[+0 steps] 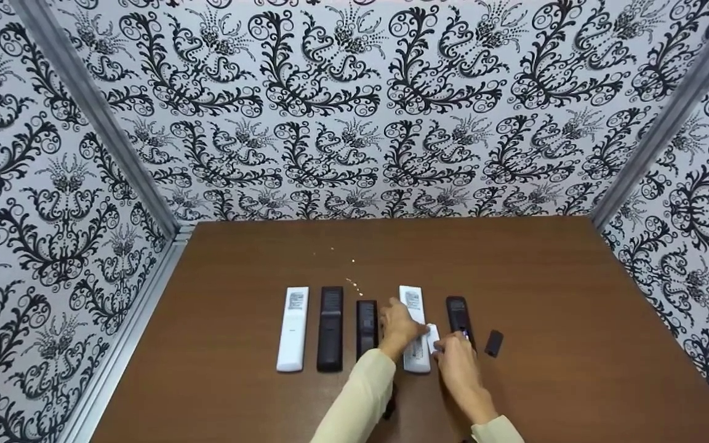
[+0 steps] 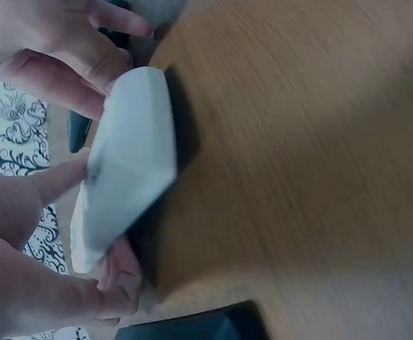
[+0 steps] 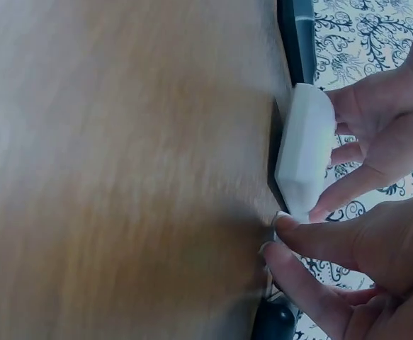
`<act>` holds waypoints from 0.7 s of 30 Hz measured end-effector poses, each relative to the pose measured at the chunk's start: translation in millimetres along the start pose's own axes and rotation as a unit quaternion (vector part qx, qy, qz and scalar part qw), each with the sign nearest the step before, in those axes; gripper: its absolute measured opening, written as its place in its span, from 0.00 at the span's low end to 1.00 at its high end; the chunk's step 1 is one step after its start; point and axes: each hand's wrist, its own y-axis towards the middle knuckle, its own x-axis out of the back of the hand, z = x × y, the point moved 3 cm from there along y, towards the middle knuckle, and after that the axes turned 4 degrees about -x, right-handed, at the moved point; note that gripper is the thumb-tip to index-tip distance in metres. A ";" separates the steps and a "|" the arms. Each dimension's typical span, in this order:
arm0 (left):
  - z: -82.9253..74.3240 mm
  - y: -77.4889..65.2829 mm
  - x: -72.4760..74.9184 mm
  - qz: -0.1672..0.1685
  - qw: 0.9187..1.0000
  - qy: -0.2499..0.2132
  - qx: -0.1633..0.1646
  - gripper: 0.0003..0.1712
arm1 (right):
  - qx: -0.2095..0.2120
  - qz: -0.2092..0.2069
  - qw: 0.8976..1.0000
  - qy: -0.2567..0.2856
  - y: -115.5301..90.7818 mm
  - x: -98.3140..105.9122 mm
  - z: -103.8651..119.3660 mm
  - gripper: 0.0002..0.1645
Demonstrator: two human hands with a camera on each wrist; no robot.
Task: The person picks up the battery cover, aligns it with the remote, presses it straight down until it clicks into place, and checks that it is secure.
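Observation:
A white remote control [image 1: 413, 299] lies back side up on the brown table, a printed label at its far end. My left hand [image 1: 399, 325] holds it, with fingers on its left side and thumb on its right, as the left wrist view shows of the remote's near end [image 2: 135, 152]. Just right of it, my right hand [image 1: 459, 364] pinches the edge of a small white battery cover [image 1: 432, 338] between thumb and forefinger. The cover's lower part is hidden by those fingers. A dark remote [image 1: 456, 307] lies partly behind the right hand, with something small and bluish at it.
Left of the hands lie a black remote [image 1: 367, 320], a dark brown remote [image 1: 330, 332] and another white remote [image 1: 293, 332]. A dark battery cover [image 1: 494, 343] lies at the right. Patterned walls [image 1: 354, 111] enclose the table [image 1: 237, 264] at the back and sides.

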 end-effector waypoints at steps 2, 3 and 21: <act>4.2 1.5 0.9 0.010 1.000 -0.012 0.001 0.42 | 0.000 0.004 1.000 0.000 -0.2 -1.4 -0.1 0.06; 6.0 2.3 1.7 0.011 1.000 -0.016 -0.001 0.40 | 0.001 0.005 1.000 0.001 -0.4 -1.9 0.0 0.05; 37.0 16.8 10.9 0.043 0.980 -0.194 0.011 0.18 | 0.062 0.007 0.995 0.074 6.8 5.7 8.4 0.04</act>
